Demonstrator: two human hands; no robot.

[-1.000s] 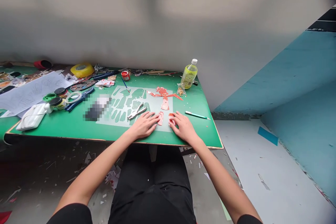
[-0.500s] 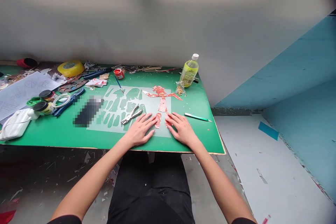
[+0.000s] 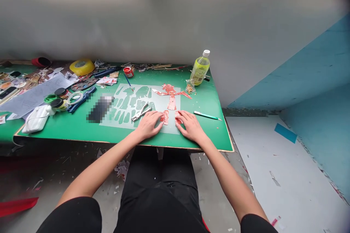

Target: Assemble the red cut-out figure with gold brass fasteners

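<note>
A red paper figure [image 3: 171, 94] with outstretched arms lies on a cut-out stencil sheet [image 3: 128, 106] on the green table [image 3: 68, 127]. Below it lie two small red pieces, one [image 3: 164, 117] under the fingertips of my left hand [image 3: 149, 124] and one [image 3: 178, 117] under the fingertips of my right hand [image 3: 190, 126]. Both hands rest flat on the sheet with fingers stretched out. Metal pliers [image 3: 140, 112] lie just left of my left hand.
A green-handled knife [image 3: 207, 116] lies right of my right hand. A yellow-green bottle [image 3: 200, 68] stands at the back right. At the left are tape rolls [image 3: 81, 67], paint jars [image 3: 58, 99], a red paint pot [image 3: 128, 71], a brush and papers. The table's edge runs just before my wrists.
The view has shifted slightly. My hands stay flat on the two red pieces, which now sit a little closer to the figure's lower end.
</note>
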